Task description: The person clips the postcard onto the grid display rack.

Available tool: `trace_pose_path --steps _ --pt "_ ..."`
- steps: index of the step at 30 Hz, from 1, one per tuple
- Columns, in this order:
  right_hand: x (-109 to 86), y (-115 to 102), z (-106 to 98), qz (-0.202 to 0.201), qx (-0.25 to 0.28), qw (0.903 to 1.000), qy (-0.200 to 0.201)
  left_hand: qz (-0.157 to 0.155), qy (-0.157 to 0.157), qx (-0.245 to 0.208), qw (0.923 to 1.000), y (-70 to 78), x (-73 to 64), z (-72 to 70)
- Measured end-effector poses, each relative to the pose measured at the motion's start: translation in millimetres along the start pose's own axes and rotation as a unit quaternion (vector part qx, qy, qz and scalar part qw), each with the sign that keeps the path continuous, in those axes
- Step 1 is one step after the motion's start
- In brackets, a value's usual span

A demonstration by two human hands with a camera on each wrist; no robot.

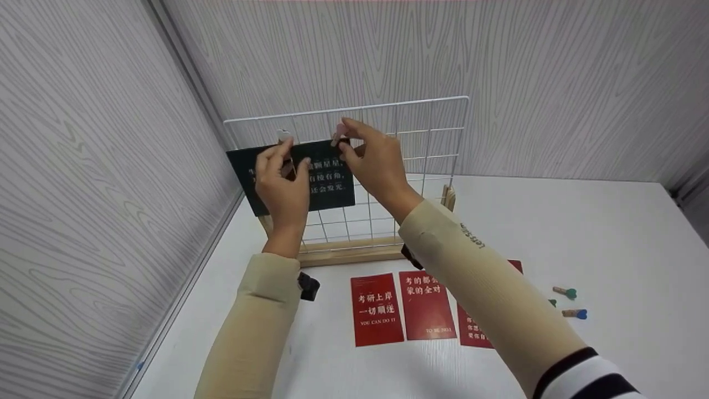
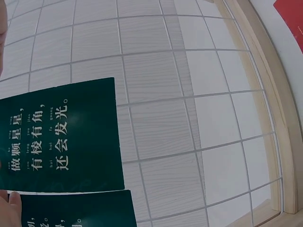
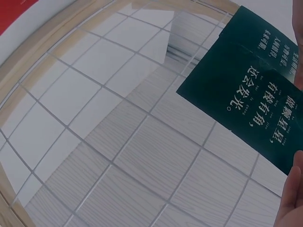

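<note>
A dark green card (image 1: 332, 191) with white lettering lies against a white wire grid panel (image 1: 388, 104). My left hand (image 1: 283, 185) pinches that card near its upper left edge, its thumb on the front. At the card's top right corner, my right hand (image 1: 379, 160) pinches a small wooden clip with a pink head (image 1: 340, 132) between thumb and forefinger. A second green card (image 1: 241, 163) hangs on the left, partly behind the left hand, below a clip with a white head (image 1: 284, 134). Both cards, side by side, also show in the left wrist view.
A wooden base (image 1: 354, 256) holds the grid upright on a white table (image 1: 554, 221). Before it lie several red cards (image 1: 378, 327), some partly under the right forearm. Small clips with green (image 1: 569, 293) and blue (image 1: 579, 314) heads lie at the right. A wall stands close on the left.
</note>
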State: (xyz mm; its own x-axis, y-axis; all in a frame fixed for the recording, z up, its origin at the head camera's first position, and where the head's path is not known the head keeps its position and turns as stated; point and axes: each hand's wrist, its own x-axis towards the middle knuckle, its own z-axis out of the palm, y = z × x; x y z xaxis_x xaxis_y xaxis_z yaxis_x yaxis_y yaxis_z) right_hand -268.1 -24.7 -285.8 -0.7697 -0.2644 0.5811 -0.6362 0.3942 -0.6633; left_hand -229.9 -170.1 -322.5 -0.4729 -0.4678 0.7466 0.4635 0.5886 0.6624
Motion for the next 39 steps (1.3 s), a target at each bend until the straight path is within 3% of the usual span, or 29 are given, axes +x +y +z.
trace_pose_path --steps 7,19,33,39 --pt "-5.8 3.8 4.6 -0.021 0.005 0.9997 0.007 -0.007 -0.014 0.002 0.9999 -1.2 0.1 -2.0" --pt "-10.8 9.7 6.8 -0.052 0.035 0.9977 0.026 0.0 -0.01 0.0 0.9999 -3.0 -0.2 -1.2" --pt "-27.5 26.8 15.2 -0.127 0.07 0.9861 0.083 0.028 -0.008 -0.001 0.9996 -10.9 -6.1 0.5" --pt "-33.3 31.7 17.5 -0.138 0.068 0.9838 0.092 0.017 -0.008 0.0 0.9998 -13.1 -8.5 0.0"
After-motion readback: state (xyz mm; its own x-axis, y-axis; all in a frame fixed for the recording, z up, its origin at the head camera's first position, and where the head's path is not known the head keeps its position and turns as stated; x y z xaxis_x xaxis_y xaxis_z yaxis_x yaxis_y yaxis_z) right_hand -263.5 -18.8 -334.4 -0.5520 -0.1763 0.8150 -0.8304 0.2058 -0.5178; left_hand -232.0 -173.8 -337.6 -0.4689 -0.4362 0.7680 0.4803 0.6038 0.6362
